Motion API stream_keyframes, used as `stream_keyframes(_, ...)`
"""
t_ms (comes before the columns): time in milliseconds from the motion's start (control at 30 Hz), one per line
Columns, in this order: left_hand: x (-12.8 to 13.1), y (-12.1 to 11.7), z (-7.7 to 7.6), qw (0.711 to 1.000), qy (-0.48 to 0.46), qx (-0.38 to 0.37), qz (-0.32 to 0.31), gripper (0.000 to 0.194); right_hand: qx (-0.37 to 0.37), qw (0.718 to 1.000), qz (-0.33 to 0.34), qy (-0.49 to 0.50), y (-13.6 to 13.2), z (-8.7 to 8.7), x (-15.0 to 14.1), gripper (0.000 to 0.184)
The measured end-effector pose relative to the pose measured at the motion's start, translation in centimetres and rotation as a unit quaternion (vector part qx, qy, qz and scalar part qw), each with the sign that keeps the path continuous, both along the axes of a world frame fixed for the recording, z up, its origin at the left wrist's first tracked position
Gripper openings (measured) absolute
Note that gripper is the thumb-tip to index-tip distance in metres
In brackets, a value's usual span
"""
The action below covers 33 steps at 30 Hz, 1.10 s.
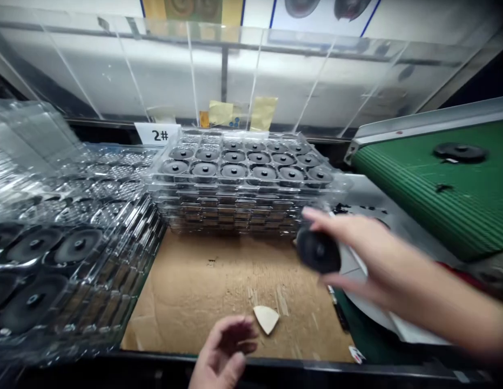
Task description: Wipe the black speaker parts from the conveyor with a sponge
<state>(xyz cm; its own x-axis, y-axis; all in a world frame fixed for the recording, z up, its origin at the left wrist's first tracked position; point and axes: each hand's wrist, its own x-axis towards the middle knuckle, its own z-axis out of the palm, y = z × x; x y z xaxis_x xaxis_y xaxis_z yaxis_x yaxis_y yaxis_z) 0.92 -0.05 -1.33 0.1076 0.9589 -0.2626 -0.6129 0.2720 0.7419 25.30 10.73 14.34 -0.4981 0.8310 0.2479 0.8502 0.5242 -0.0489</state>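
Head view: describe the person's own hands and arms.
Both hands are bare: the left hand and the right hand wear no gloves, and no ring shows on either. The right forearm has no sleeve, watch or band in view. The left forearm is out of frame.

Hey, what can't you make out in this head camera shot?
In the head view:
Back of the black speaker driver: turned away, partly covered by the right hand, and blurred.
Left hand: wrist cut off by the bottom edge.
Lower layers of the stacked clear plastic trays: contents hidden by the top tray.
Small black bits: too small to identify.
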Motion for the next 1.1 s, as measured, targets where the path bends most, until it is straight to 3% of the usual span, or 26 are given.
stream_keyframes(67,1.1,0.3,1.0,0.998,-0.058,0.028,-0.010,0.063,-0.046,0.989,0.118,0.081,-4.0,-3.5,-3.5,0.093)
stream_keyframes(100,1.4,0.4,1.2,0.997,-0.068,0.029,-0.025,0.073,-0.081,0.980,0.135,0.118,-5.5,-5.3,-4.9,0.093)
stream_keyframes(233,0.8,0.5,0.7,0.993,-0.066,-0.013,-0.094,0.076,-0.146,0.958,0.060,0.241,-9.0,-11.3,-7.9,0.086)
stream_keyframes(333,-0.4,0.6,0.5,0.986,-0.104,-0.072,-0.109,0.074,-0.173,0.939,0.034,0.294,-10.0,-13.6,-8.5,0.085)
stream_keyframes(433,-1.0,0.7,1.0,0.978,-0.139,-0.105,-0.115,0.072,-0.218,0.913,0.017,0.344,-10.4,-14.0,-8.6,0.079)
stream_keyframes(600,-0.6,1.3,2.4,0.975,-0.173,-0.081,-0.116,0.066,-0.225,0.884,0.018,0.410,-10.7,-14.1,-8.4,0.072)
stream_keyframes(733,-0.4,1.7,2.4,0.969,-0.187,-0.094,-0.135,0.061,-0.248,0.858,0.005,0.450,-11.0,-14.8,-8.4,0.074)
stream_keyframes(967,-0.3,1.7,2.2,0.966,-0.208,-0.049,-0.147,0.066,-0.255,0.827,-0.089,0.494,-11.5,-14.1,-9.4,0.093)
stream_keyframes(1100,-0.4,1.5,2.3,0.967,-0.202,-0.045,-0.151,0.064,-0.273,0.816,-0.108,0.497,-11.5,-13.3,-9.7,0.110)
